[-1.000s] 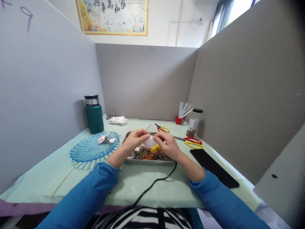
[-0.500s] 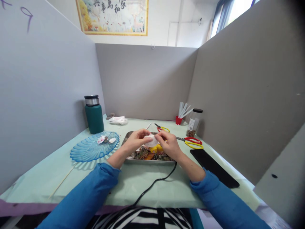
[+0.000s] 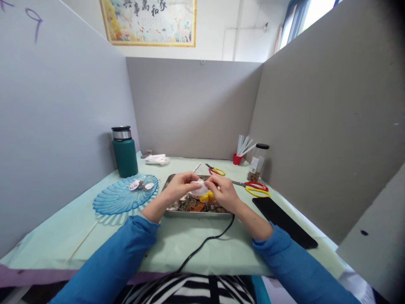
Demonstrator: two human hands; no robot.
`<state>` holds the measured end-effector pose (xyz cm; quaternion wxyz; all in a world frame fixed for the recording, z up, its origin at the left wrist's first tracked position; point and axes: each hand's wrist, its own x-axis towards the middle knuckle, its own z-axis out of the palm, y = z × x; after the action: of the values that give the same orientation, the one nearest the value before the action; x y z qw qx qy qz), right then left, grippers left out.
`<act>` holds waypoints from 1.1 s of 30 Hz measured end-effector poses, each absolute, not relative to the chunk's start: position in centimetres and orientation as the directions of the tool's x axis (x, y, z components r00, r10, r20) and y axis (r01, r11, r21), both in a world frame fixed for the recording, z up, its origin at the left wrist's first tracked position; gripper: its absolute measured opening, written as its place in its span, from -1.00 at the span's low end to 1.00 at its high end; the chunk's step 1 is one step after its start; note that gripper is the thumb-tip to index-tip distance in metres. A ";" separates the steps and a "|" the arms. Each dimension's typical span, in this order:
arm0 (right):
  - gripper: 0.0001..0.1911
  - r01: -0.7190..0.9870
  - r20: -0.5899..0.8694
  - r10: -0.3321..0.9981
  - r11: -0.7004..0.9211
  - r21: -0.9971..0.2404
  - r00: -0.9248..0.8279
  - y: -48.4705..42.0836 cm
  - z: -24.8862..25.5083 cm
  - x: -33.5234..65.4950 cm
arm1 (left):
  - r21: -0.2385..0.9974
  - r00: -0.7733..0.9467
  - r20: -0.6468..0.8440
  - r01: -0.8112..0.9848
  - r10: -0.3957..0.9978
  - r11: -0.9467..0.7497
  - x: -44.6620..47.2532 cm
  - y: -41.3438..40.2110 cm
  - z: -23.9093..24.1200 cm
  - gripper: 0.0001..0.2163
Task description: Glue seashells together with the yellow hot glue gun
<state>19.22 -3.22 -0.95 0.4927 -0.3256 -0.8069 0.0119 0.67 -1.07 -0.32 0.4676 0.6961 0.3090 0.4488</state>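
A thin, whitish, translucent piece point(image 3: 200, 188) is pinched between both hands; its exact kind is not clear. My left hand point(image 3: 181, 186) grips its left side between thumb and fingers. At its right edge, my right hand point(image 3: 224, 192) is closed, thumb against fingertips. Both hands are held over a metal tray point(image 3: 199, 215). Dark, reddish and orange bits point(image 3: 193, 204) fill the tray's near part, along with a yellow object point(image 3: 207, 197) partly hidden by the hands.
To the left are a blue scalloped glass plate point(image 3: 109, 202), a green bottle point(image 3: 125, 156) and a thin stick point(image 3: 81, 242). Red-and-yellow scissors point(image 3: 257, 188), a black slab point(image 3: 284, 222) and a lidded jar point(image 3: 257, 164) lie right. A black cable point(image 3: 205, 240) crosses in front.
Both hands stay over the tray, still gripping the whitish piece, which has shifted very slightly. Nothing else has visibly moved.
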 end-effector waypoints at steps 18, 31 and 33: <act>-0.75 0.481 0.700 0.648 0.737 -0.475 -0.301 -3.0 -1.1 19.1 | 0.921 0.360 0.388 -0.141 0.848 -0.362 0.8 -1.5 0.2 -0.70; -0.68 0.511 0.700 0.628 0.748 -0.424 -0.339 -3.1 -0.9 19.2 | 0.914 0.368 0.352 0.064 0.861 -0.401 0.3 -1.2 0.3 -0.68; -0.69 0.509 0.700 0.633 0.744 -0.432 -0.331 -3.1 -0.9 19.2 | 0.910 0.374 0.355 0.073 0.857 -0.408 0.3 -1.2 0.3 -0.67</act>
<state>19.21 -3.08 -0.94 0.4597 -0.3512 -0.8129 0.0673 0.32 -1.20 0.34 0.4333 0.7067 0.3288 0.4524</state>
